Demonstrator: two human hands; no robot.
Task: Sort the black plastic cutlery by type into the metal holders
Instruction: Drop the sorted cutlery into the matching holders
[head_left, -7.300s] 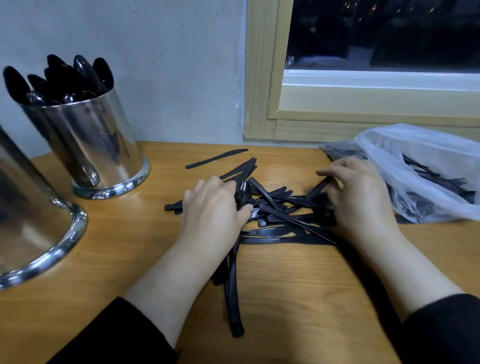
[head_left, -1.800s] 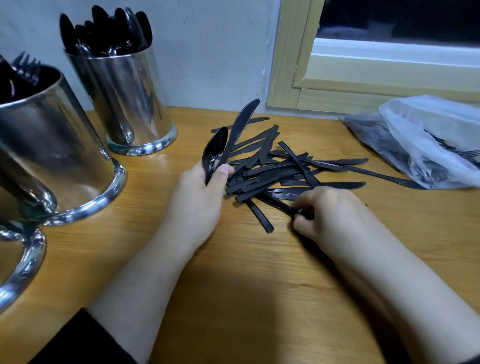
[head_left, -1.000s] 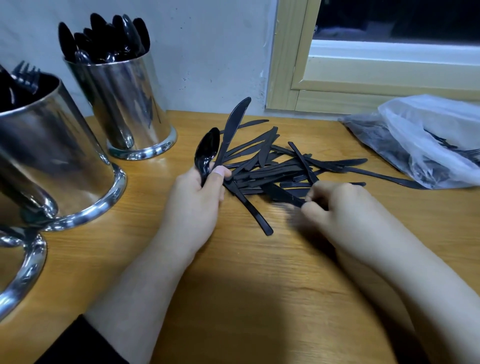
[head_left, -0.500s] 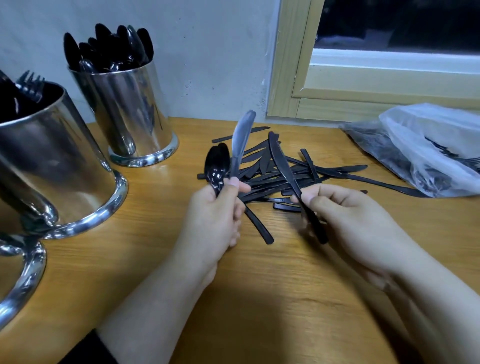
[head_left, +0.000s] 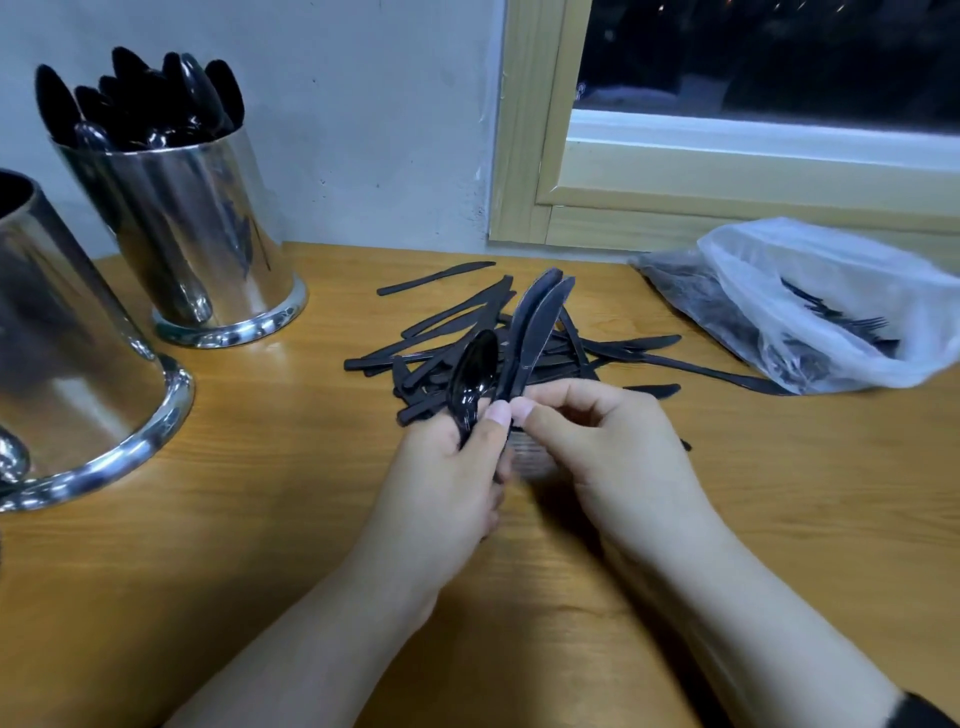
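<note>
A black plastic spoon (head_left: 471, 375) and two knives (head_left: 535, 332) stand fanned upward in the left hand (head_left: 451, 474), whose fingers are curled round their handles. The right hand (head_left: 605, 441) pinches the nearer knife's handle just beside the left thumb. Behind them the loose knife pile (head_left: 467, 338) lies on the tabletop (head_left: 260, 519). The mixed bundle is the risk: spoon and knives share one grip, so dropping the lot into one holder would put a piece in with the wrong type. The slim handles are smooth and crowded together, so one could slip out as the grip shifts and fall back into the pile. The spoon holder (head_left: 192, 228) at the back left already bristles with bowls, and a hurried insertion could catch on them. A nearer metal holder (head_left: 78, 364) stands at the left edge; its contents are hidden. A plastic bag (head_left: 831, 291) of more cutlery lies at the right.
</note>
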